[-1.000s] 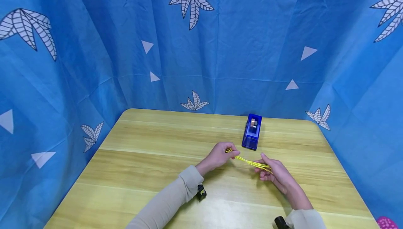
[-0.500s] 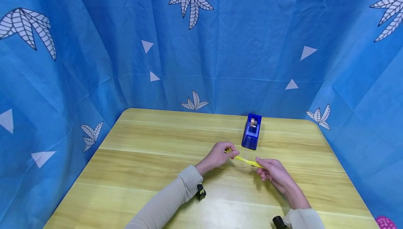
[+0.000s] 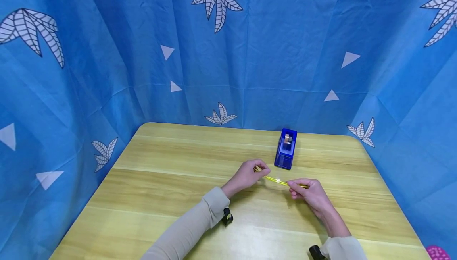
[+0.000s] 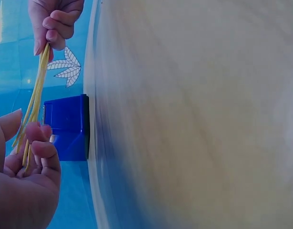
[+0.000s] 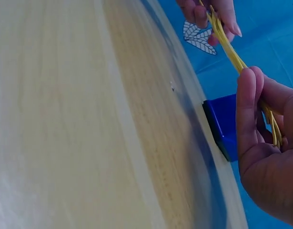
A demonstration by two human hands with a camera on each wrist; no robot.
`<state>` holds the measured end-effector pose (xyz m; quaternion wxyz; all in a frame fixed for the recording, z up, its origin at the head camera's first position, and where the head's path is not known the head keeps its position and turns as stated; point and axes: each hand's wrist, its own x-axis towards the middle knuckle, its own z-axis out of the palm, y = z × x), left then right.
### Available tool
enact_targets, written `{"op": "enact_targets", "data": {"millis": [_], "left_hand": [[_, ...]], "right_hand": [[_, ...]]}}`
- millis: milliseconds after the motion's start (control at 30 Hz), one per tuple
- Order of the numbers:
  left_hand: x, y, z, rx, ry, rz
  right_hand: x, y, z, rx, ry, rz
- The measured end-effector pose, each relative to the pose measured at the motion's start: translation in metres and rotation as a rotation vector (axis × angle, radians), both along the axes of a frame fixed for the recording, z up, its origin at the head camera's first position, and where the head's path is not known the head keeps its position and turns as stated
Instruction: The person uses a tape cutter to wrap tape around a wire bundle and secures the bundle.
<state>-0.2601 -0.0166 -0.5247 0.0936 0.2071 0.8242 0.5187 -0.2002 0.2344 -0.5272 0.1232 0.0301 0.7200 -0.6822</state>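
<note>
Blue tape dispenser (image 3: 285, 153): datum. To its left: broad bare stretch of desk (image 3: 189, 153), passable. To its right: narrower bare stretch, passable. Behind it: blue curtain (image 3: 285, 109), barrier. Before it: yellow strands (image 3: 272, 179), spanning left grip (image 3: 251, 173) to right grip (image 3: 312, 194), obstructing straight approach from the front.

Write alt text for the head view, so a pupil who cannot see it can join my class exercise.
A person's left-hand grip and right-hand grip hold a bundle of thin yellow strands between them, above a wood-grain table. A blue tape dispenser stands beyond them, before a leaf-patterned blue curtain.
</note>
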Motion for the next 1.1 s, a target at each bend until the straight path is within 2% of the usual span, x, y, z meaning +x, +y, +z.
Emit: {"op": "enact_targets", "data": {"millis": [167,333,467,567,867,1100], "left_hand": [[-0.0005,0.0005,-0.0005,0.030,-0.055,0.015],[-0.0020,0.0015,-0.0017,0.105,-0.128,0.033],[-0.0021,0.0026,-0.0016,0.149,-0.215,0.041],[-0.0016,0.0032,-0.0014,0.152,-0.254,0.037],[0.0004,0.0038,-0.0012,0.183,-0.283,0.002],[-0.0001,0.0031,-0.0015,0.197,-0.251,-0.015]], "right_hand": [[-0.0001,-0.0025,0.0017,0.091,0.016,-0.034],[0.0004,-0.0045,0.0029,0.156,0.055,-0.046],[0.0012,-0.0054,0.0038,0.183,0.083,-0.051],[0.0012,-0.0055,0.0042,0.183,0.090,-0.052],[0.0015,-0.0054,0.0028,0.213,0.064,-0.063],[0.0010,-0.0068,0.0017,0.155,0.037,-0.066]]}}
